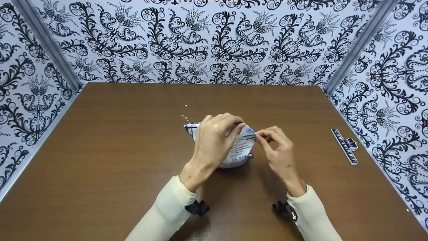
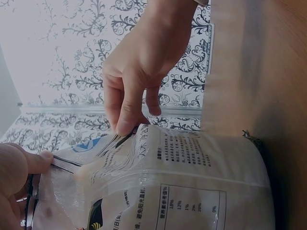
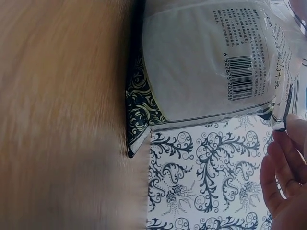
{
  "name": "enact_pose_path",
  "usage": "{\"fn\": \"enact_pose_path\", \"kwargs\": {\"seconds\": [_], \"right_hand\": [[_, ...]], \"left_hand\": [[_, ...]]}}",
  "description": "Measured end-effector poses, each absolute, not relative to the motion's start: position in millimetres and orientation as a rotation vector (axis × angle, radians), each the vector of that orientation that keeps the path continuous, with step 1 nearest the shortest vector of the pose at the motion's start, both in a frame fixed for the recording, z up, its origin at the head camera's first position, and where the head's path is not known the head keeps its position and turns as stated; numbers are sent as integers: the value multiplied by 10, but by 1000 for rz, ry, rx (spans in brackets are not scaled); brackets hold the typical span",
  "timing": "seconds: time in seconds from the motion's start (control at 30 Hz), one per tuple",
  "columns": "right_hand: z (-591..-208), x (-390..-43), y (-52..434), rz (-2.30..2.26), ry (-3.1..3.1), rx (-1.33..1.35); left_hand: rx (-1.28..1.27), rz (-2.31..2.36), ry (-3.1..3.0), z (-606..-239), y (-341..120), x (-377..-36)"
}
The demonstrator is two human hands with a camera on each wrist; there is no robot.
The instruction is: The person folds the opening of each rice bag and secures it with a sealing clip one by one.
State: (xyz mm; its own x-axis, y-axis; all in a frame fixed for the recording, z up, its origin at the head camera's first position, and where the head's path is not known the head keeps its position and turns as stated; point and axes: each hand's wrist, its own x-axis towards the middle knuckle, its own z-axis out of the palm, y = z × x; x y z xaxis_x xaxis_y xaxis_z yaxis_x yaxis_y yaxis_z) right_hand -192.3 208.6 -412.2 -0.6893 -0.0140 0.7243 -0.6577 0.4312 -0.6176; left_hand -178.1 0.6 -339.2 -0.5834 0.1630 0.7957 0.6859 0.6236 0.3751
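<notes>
One hand [image 1: 212, 142] before bag [image 1: 239, 150], pale specks [image 1: 186, 118], clip [image 1: 344, 146]

On bag [image 1: 239, 150] I hold, near face: at left, nutrition table [image 2: 192, 206], Chinese heading ending in %, figures I read as 18%, 12%, 1%, 2%, 20%, 0%. Toward right, barcode [image 3: 239, 77], number 6 922825 203036; above it, "千克" [image 3: 278, 74]. Other print too small.

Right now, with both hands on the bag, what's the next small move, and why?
Probably gently pull the top of the bag smooth: the left hand and right hand both pinch it, it looks creased between them, and the clip lies apart on the table.
</notes>
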Motion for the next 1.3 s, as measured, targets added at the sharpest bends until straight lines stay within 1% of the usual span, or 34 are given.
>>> {"fn": "enact_pose_path", "kwargs": {"seconds": [0.33,0.77,1.3], "right_hand": [[-4152,-1923,2122,1182,-2033,587],[-4171,-1933,2150,1178,-2025,593],[-4188,-1938,2133,1195,-2020,608]], "left_hand": [[-663,-884,-2101,-3383,7,-1792],[-674,-891,-2117,-3379,-1,-1798],[-701,-755,-2179,-3380,-83,-1763]]}}
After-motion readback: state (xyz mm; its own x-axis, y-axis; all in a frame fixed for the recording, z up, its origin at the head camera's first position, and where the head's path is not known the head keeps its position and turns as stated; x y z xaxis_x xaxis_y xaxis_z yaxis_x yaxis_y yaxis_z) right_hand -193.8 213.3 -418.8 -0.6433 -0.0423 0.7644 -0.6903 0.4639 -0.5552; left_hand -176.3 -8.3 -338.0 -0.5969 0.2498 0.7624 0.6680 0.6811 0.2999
